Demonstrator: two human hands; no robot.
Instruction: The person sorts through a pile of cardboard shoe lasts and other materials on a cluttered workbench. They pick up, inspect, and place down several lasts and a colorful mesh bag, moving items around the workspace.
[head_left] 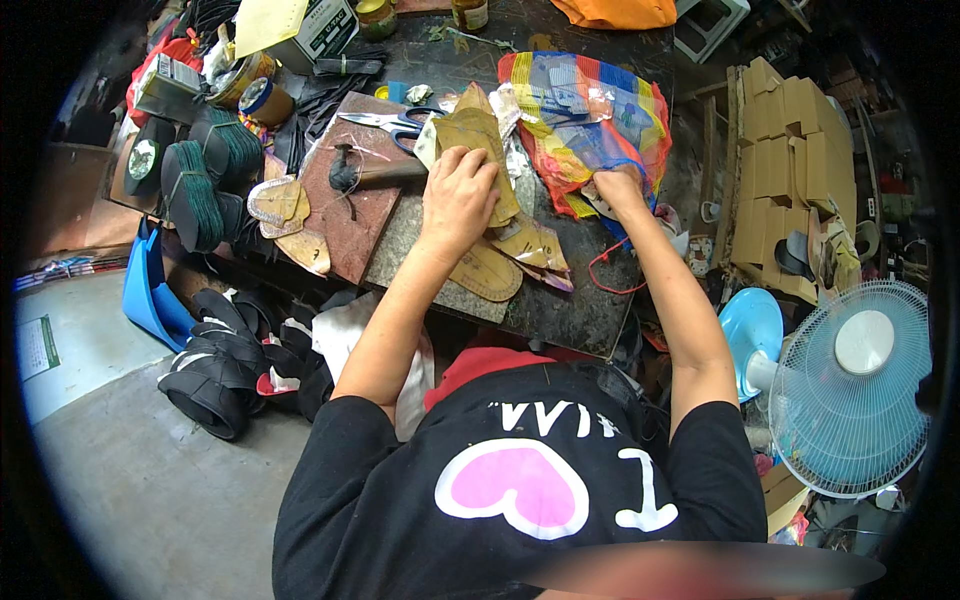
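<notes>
My left hand (pixel 460 195) is closed over a stack of yellow-brown sole-shaped patterns (pixel 472 130). More patterns (pixel 530 243) lie below and right of it on the bench, with a rounded one (pixel 487 272) near the front. My right hand (pixel 618 188) is closed at the near edge of a red, yellow and blue mesh bag (pixel 585 105); its fingertips are partly hidden there. A hammer (pixel 390 175) lies left of my left hand, its handle running toward the wrist. Scissors (pixel 408 122) with dark blue handles rest just beyond the hammer.
Dark green cord spools (pixel 192 200), a glue jar (pixel 266 102) and tins crowd the bench's left. Pale sole patterns (pixel 280 205) lie by a reddish board (pixel 365 225). A fan (pixel 850 390) and cardboard boxes (pixel 800 160) stand right; black shoes (pixel 210 385) are heaped lower left.
</notes>
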